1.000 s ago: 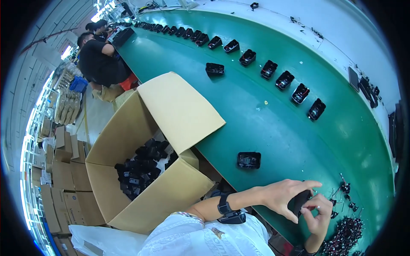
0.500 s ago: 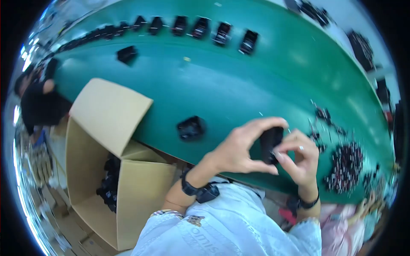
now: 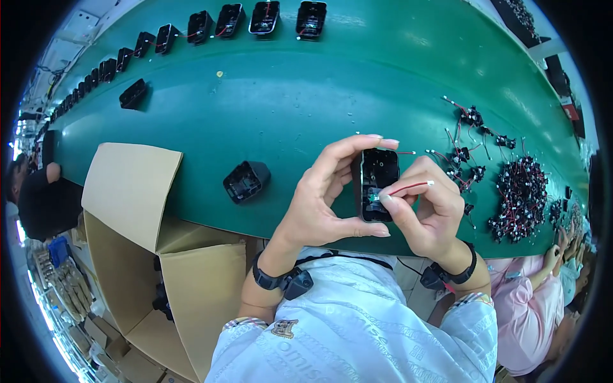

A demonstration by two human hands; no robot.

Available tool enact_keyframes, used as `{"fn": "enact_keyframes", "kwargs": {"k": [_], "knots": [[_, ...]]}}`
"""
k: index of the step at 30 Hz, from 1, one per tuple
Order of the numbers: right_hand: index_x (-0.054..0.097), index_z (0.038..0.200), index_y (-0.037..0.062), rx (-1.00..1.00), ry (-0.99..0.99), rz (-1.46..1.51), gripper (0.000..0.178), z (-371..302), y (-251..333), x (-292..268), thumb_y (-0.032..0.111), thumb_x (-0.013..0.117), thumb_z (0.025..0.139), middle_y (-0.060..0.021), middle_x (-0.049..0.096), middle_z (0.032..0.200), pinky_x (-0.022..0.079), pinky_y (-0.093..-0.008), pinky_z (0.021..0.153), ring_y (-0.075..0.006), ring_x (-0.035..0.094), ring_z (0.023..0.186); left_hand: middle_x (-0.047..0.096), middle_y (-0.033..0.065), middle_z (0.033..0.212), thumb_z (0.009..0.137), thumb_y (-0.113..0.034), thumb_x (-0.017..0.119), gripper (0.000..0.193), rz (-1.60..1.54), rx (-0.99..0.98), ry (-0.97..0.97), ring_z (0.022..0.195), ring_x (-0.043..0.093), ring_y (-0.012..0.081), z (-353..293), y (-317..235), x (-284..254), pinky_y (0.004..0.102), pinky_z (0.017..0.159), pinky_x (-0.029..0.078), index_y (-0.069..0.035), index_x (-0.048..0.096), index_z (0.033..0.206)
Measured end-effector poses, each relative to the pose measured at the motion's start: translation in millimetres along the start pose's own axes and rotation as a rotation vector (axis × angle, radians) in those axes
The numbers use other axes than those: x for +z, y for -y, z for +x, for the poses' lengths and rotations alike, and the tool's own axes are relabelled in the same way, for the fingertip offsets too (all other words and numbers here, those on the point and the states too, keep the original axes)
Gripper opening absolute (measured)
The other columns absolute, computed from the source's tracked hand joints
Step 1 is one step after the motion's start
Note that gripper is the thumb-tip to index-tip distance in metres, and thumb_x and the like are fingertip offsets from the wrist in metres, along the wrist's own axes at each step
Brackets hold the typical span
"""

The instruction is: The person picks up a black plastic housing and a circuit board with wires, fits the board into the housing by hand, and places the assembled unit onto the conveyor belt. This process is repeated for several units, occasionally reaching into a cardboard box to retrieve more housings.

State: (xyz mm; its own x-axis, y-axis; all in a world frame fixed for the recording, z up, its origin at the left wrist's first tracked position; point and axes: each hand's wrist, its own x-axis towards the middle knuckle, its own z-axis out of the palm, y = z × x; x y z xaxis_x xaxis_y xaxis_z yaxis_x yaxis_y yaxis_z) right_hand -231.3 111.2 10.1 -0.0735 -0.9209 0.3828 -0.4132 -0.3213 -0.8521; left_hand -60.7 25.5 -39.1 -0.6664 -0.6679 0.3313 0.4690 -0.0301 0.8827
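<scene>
A black plastic housing (image 3: pixel 382 165) is held above the green table with its open side facing up. My left hand (image 3: pixel 316 203) grips it from the left, thumb at the near end and fingers at the far end. My right hand (image 3: pixel 431 207) pinches a small part with a red and white wire (image 3: pixel 410 186) at the housing's lower half. A bit of green circuit board (image 3: pixel 373 197) shows beside the right fingertips; the rest is hidden. A second wire end with a white plug (image 3: pixel 412 152) sticks out past the housing's far right side.
One black housing (image 3: pixel 246 181) lies left of my hands, another (image 3: pixel 133 94) farther left. More housings (image 3: pixel 311 19) stand in a row along the back. Wired black parts (image 3: pixel 520 198) are heaped at right. An open cardboard box (image 3: pixel 201 306) stands at left. People (image 3: pixel 527 313) sit nearby.
The housing has turned so its open side faces up, showing the green board and the wire. My right fingers have come over its opening. The whole view has shifted.
</scene>
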Motion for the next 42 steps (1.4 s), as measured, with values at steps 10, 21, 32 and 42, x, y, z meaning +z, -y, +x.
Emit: {"fn": "enact_keyframes", "kwargs": {"k": [10, 21, 32, 42], "knots": [[0.074, 0.092, 0.0007, 0.065, 0.013, 0.045, 0.011, 2, -5, 1, 0.0, 0.077, 0.081, -0.0057, 0.064, 0.08, 0.04, -0.0236, 0.057, -0.0114, 0.053, 0.068, 0.053, 0.0184, 0.148, 0.066, -0.012, 0.097, 0.099, 0.042, -0.035, 0.002, 0.134, 0.055, 0.0256, -4, -1, -6, 0.039, 0.112, 0.046, -0.001, 0.043, 0.148], [0.073, 0.085, 0.0067, -0.008, 0.25, -0.301, 0.02, 10, -4, -12, 0.001, 0.083, 0.068, -0.004, 0.061, 0.073, 0.046, -0.0322, 0.061, -0.019, 0.059, 0.065, 0.061, 0.0151, 0.141, 0.067, -0.008, 0.093, 0.082, 0.485, -0.015, 0.099, 0.131, 0.059, 0.0319, 3, 2, -2, 0.0418, 0.109, 0.049, -0.002, 0.056, 0.14], [0.079, 0.103, 0.0094, -0.002, 0.285, -0.243, 0.033, 14, -4, -31, 0.011, 0.082, 0.07, -0.0115, 0.064, 0.114, 0.05, -0.0362, 0.074, -0.0264, 0.063, 0.102, 0.053, 0.02, 0.148, 0.065, -0.004, 0.095, 0.092, 0.202, 0.034, 0.026, 0.137, 0.053, 0.029, 2, 8, -3, 0.0386, 0.108, 0.048, -0.003, 0.047, 0.144], [0.076, 0.116, 0.0112, -0.098, 0.353, -0.281, 0.046, 22, 2, -27, 0.015, 0.079, 0.07, -0.0197, 0.054, 0.145, 0.054, -0.0465, 0.093, -0.0391, 0.056, 0.127, 0.017, 0.0223, 0.166, 0.073, -0.001, 0.089, 0.095, -0.021, -0.018, 0.051, 0.142, 0.044, 0.0307, 1, -2, -9, 0.0429, 0.108, 0.051, -0.006, 0.035, 0.151]]}}
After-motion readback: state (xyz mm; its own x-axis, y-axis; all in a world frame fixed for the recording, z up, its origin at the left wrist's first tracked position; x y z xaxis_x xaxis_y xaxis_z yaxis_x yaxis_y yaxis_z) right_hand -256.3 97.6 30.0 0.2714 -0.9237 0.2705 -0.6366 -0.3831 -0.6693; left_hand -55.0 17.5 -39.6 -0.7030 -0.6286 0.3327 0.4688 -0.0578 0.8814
